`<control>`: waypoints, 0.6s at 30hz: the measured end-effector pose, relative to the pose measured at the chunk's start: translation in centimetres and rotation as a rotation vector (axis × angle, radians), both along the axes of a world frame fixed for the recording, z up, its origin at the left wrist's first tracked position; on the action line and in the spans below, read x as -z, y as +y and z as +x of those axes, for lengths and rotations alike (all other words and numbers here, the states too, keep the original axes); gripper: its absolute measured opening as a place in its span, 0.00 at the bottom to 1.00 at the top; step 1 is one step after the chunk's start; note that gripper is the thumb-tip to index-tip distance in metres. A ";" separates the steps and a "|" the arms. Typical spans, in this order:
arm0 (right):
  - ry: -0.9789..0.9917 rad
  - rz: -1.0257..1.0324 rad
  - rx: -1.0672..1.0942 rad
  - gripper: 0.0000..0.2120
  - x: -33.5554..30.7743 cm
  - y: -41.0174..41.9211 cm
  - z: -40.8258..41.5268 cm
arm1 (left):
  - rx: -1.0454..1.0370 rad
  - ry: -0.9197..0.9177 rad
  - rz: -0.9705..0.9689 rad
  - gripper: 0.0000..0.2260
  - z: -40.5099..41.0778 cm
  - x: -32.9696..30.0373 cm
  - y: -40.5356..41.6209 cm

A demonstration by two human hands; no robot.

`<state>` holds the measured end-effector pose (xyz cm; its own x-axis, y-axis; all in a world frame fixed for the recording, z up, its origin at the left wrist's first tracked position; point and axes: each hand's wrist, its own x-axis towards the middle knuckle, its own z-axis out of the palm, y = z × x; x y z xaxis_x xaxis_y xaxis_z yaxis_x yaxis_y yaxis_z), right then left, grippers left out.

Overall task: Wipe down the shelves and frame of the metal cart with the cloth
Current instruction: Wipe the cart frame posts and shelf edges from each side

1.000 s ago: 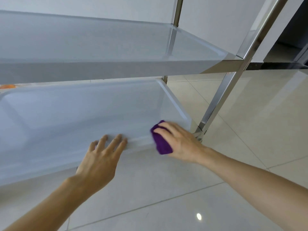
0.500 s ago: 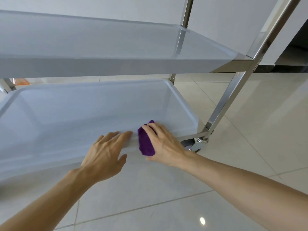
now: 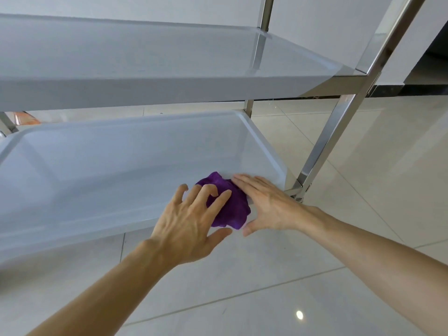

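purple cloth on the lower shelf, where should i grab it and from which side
Probably the bunched far hump of the purple cloth, pinched from above. It rises clear of the lower shelf, while the left hand and right hand cover its near sides.

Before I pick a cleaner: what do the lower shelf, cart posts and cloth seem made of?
Lower shelf: likely brushed stainless, dull sheen. Cart post: polished metal, mirror reflections. Purple cloth: soft, fuzzy, possibly microfibre.

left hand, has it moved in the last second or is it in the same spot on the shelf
Yes. The left hand has slid right along the lower shelf's front edge, toward the corner post, and now touches the cloth beside the right hand.
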<state>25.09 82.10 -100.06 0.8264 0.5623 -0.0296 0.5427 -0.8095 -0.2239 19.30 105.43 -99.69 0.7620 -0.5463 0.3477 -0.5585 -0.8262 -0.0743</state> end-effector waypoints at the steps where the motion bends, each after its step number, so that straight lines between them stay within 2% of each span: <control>1: -0.027 -0.030 -0.017 0.56 0.3 -0.3 0.0 | -0.030 -0.008 0.028 0.31 0.4 -0.1 -0.8; 4: -0.167 0.016 -0.015 0.43 1.1 -0.2 -0.3 | -0.137 0.048 0.041 0.30 2.0 -0.2 -3.6; 7: -0.219 0.140 0.042 0.39 1.6 0.0 -0.4 | -0.195 0.074 0.022 0.29 2.8 0.7 -4.9; 10: -0.301 0.128 0.009 0.36 2.0 -0.6 -0.3 | -0.157 0.042 0.084 0.34 2.5 1.2 -4.1; 14: -0.350 0.092 -0.043 0.35 1.8 -1.4 -0.6 | -0.104 0.030 0.088 0.37 1.0 1.3 0.1; 18: -0.338 0.043 -0.042 0.34 1.4 -2.3 -0.9 | -0.204 0.066 0.000 0.43 -1.1 1.4 8.2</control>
<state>24.20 79.82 -101.50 0.7618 0.5904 0.2666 0.6244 -0.7789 -0.0592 18.21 113.60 -101.09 0.8779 -0.3785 0.2933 -0.3835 -0.9226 -0.0427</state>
